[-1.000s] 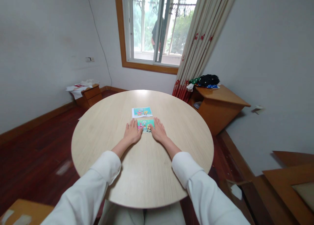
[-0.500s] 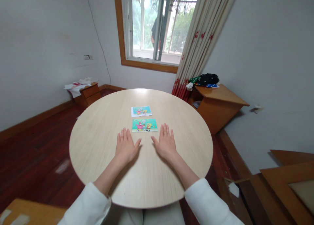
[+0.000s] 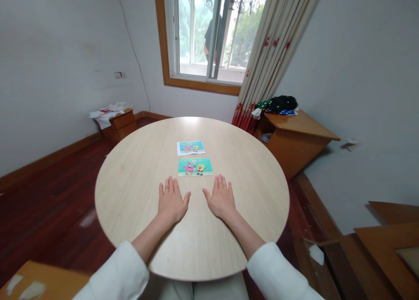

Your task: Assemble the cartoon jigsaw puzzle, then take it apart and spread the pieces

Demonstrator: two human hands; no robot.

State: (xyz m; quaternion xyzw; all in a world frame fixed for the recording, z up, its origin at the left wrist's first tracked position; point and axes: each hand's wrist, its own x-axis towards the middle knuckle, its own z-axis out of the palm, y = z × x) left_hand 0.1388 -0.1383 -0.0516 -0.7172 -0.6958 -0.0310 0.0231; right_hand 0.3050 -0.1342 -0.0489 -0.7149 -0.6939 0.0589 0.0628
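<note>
Two cartoon picture cards lie on a round light-wood table [image 3: 131, 191]. The nearer card [image 3: 195, 167] has a turquoise picture; the farther card [image 3: 190, 147] has a white border. My left hand [image 3: 171, 200] rests flat on the tabletop, fingers stretched out, just below and left of the nearer card. My right hand [image 3: 221, 198] lies flat the same way, below and right of that card. Neither hand touches a card and both hold nothing.
A wooden cabinet [image 3: 296, 136] with dark clothes on top stands to the right by a curtain [image 3: 270, 51]. A small wooden cabinet [image 3: 122, 123] with papers sits at the left wall. A window [image 3: 209, 31] is behind. Wooden furniture pieces lie at the lower right and lower left.
My hands have come off the nearer card and drawn back toward me, now flat on the table below it. The card lies fully uncovered.
</note>
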